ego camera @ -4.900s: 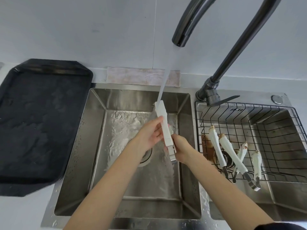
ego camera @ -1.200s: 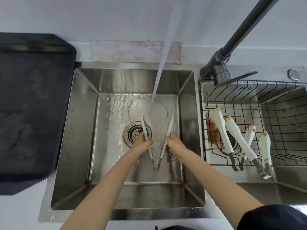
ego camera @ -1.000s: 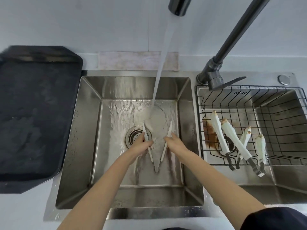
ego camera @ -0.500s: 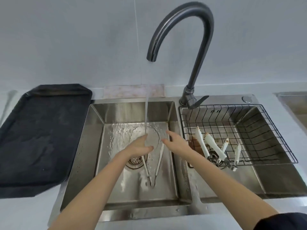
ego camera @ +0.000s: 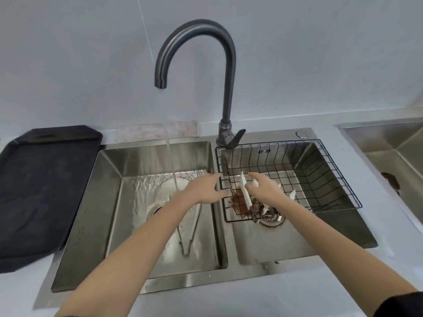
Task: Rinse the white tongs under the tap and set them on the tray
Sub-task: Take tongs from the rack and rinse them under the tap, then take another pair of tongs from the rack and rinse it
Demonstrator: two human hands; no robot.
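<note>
One pair of white tongs lies spread in a V on the floor of the left sink basin, partly hidden by my left forearm; neither hand touches it. My left hand hovers over the basin's right side, fingers apart and empty, just right of the water stream from the tap. My right hand is over the wire basket, fingers spread at a soiled white tong; no grip shows. The black tray lies left of the sink.
More white tongs lean in the basket, partly behind my right hand, above a brown stain and the right basin's drain. Another steel sink sits at the far right. A cloth strip lies against the wall.
Both hands let go of the tongs, which now lie in the left basin. My hands moved right; the right one reached into the basket. The view rose and widened.
</note>
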